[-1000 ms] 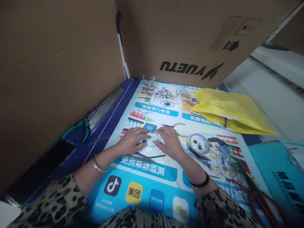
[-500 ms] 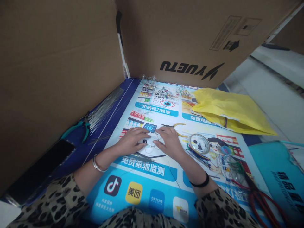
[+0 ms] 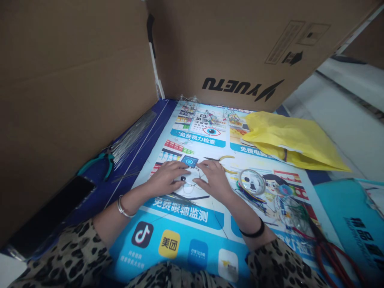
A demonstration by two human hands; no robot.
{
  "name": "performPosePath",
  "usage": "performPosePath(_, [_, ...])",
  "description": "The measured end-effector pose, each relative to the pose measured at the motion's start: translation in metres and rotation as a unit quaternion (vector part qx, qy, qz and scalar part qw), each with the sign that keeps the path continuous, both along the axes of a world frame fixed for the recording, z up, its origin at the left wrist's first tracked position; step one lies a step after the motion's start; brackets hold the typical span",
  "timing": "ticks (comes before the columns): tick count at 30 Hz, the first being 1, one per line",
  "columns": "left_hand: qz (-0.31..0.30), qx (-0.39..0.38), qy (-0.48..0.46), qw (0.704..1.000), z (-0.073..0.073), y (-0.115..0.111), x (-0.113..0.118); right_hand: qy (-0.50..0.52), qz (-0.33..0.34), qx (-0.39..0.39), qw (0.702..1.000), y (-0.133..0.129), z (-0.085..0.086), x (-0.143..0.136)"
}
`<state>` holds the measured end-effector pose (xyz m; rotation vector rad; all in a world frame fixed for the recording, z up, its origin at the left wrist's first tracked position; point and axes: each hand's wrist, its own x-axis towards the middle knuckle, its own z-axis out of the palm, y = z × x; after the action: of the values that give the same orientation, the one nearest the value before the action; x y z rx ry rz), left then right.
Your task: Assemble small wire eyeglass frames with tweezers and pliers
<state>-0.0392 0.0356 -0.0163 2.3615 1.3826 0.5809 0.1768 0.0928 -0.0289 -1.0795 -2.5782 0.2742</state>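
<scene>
At the middle of the printed poster, my left hand (image 3: 166,178) and my right hand (image 3: 216,181) face each other with fingers curled inward. A thin wire (image 3: 200,172) with small pale bits on it spans the gap between the fingertips, and both hands seem to pinch it. Its exact shape is too fine to make out. Near my left thumb is a small dark piece (image 3: 183,178). Beyond my right fingers lie yellow-handled pliers (image 3: 227,157), partly covered by that hand. Several dark, thin strands (image 3: 192,197) rest just below the hands.
Right of my hands lie a clear round roll (image 3: 252,181), coloured wires (image 3: 253,199) and red-handled scissors (image 3: 336,256). A yellow bag (image 3: 297,138) is behind them. Left are teal-handled pliers (image 3: 97,165), a bundle of wires (image 3: 132,138) and a black slab (image 3: 57,216). Cardboard walls (image 3: 210,44) enclose the back and left.
</scene>
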Motion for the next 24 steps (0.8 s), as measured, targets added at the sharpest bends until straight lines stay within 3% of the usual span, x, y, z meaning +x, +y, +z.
performPosePath(9, [-0.004, 0.004, -0.009, 1.0, 0.0, -0.001, 0.0, 0.025, 0.004, -0.004, 1.0, 0.001, -0.001, 0.001])
performPosePath(14, [0.014, 0.038, -0.074, 0.996, -0.001, 0.0, -0.001, 0.122, -0.01, 0.018, 0.992, 0.002, -0.005, 0.004])
performPosePath(18, [0.098, 0.073, -0.185, 0.975, 0.0, -0.001, -0.002, 0.185, -0.088, 0.031, 0.978, 0.006, -0.006, 0.008])
performPosePath(24, [0.281, 0.04, -0.328, 0.901, 0.011, -0.008, -0.007, 0.207, -0.153, 0.067, 0.964, 0.014, -0.007, 0.014])
